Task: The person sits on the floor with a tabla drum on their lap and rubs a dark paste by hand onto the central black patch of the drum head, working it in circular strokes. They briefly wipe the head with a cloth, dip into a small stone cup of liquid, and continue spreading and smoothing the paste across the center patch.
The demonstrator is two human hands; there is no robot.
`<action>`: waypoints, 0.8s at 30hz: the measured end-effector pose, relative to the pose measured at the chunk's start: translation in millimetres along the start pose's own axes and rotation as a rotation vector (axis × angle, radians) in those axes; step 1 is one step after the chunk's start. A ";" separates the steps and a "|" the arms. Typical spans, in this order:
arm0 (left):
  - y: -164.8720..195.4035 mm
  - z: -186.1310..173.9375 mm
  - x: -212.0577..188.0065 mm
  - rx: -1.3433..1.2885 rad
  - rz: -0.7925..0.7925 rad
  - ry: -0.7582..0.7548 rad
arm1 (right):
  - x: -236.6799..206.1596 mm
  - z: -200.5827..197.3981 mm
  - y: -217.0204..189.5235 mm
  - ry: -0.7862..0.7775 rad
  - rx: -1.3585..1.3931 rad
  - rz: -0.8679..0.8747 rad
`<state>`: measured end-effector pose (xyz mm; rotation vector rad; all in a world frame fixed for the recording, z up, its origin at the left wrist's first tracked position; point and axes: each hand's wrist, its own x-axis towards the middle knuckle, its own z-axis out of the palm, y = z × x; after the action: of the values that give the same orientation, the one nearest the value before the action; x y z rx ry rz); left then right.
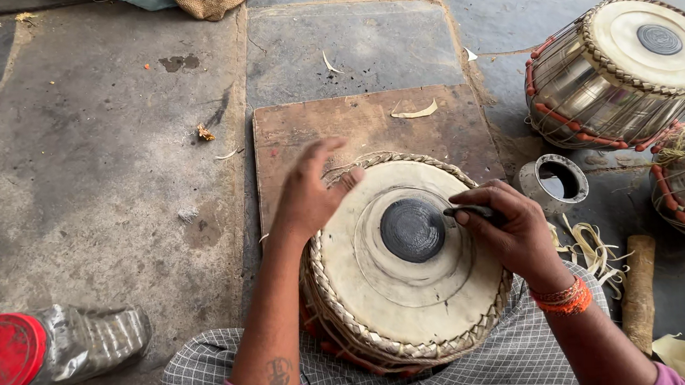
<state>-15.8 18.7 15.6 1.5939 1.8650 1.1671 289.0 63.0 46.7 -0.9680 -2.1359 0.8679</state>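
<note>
Checked cloth (519, 364) over the lap carries the drum (406, 260), tilted against a wooden board (370, 127). Right hand (511, 234): fingers pinched on a dark tool (470, 211) at the black centre patch (412, 229). Left hand (308, 194): fingers spread, steadying the braided rim. Advise light, even strokes and a firm rim hold.

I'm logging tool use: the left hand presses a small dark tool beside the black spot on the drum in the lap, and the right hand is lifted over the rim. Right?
Hands are swapped. In the head view the right hand presses the dark tool beside the black spot; the left hand is lifted over the drum rim.
</note>
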 end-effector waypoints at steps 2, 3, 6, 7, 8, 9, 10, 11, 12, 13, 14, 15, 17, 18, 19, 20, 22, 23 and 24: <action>-5.4 7.1 5.4 -0.139 -0.033 -0.278 | 11.9 -0.4 -3.2 -0.031 -0.007 -0.022; -7.2 9.5 6.3 -0.106 -0.106 -0.292 | 18.7 -0.2 -4.1 -0.043 -0.010 -0.038; -8.5 11.9 4.5 -0.054 -0.257 -0.333 | 33.3 2.4 -6.1 -0.084 -0.174 -0.088; -7.8 11.4 3.7 -0.063 -0.243 -0.327 | 37.2 3.9 -6.6 -0.114 -0.169 -0.094; -6.8 10.3 2.8 -0.070 -0.227 -0.312 | 40.7 6.0 -6.9 -0.143 -0.163 -0.108; -5.6 9.3 2.3 -0.083 -0.208 -0.300 | 43.7 7.3 -7.4 -0.175 -0.159 -0.119; -4.3 8.2 1.6 -0.098 -0.193 -0.290 | 46.1 8.7 -7.8 -0.190 -0.189 -0.147; -3.1 7.1 1.6 -0.111 -0.178 -0.277 | 48.6 9.8 -8.3 -0.205 -0.219 -0.178; -2.1 6.2 1.6 -0.103 -0.172 -0.277 | 50.8 10.5 -8.8 -0.219 -0.247 -0.210; -1.4 5.5 1.7 -0.093 -0.166 -0.277 | 52.3 10.8 -9.2 -0.223 -0.257 -0.230; -0.9 5.0 1.8 -0.084 -0.160 -0.279 | 53.3 10.5 -9.7 -0.226 -0.267 -0.247; -0.8 4.7 1.9 -0.084 -0.179 -0.283 | 53.4 10.3 -9.8 -0.227 -0.278 -0.263; -1.1 4.6 1.7 -0.085 -0.214 -0.294 | 50.7 9.2 -10.0 -0.218 -0.315 -0.272; -1.4 4.7 1.5 -0.091 -0.202 -0.291 | 47.5 8.8 -9.8 -0.212 -0.334 -0.274; -2.0 4.9 1.5 -0.097 -0.188 -0.287 | 43.4 8.3 -9.7 -0.195 -0.330 -0.239; -2.5 5.2 1.4 -0.102 -0.173 -0.281 | 38.2 8.3 -9.6 -0.178 -0.326 -0.206; -3.7 5.6 1.7 -0.126 -0.153 -0.278 | 25.0 8.3 -10.3 -0.132 -0.334 -0.152; -4.3 5.7 1.9 -0.139 -0.146 -0.277 | 16.9 8.6 -11.4 -0.103 -0.346 -0.130; -4.9 5.9 2.3 -0.121 -0.159 -0.282 | 9.1 8.9 -13.1 -0.069 -0.360 -0.116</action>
<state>-14.7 22.8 8.7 1.4316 1.6720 0.9166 272.4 60.9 53.9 -0.9857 -2.4326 0.4744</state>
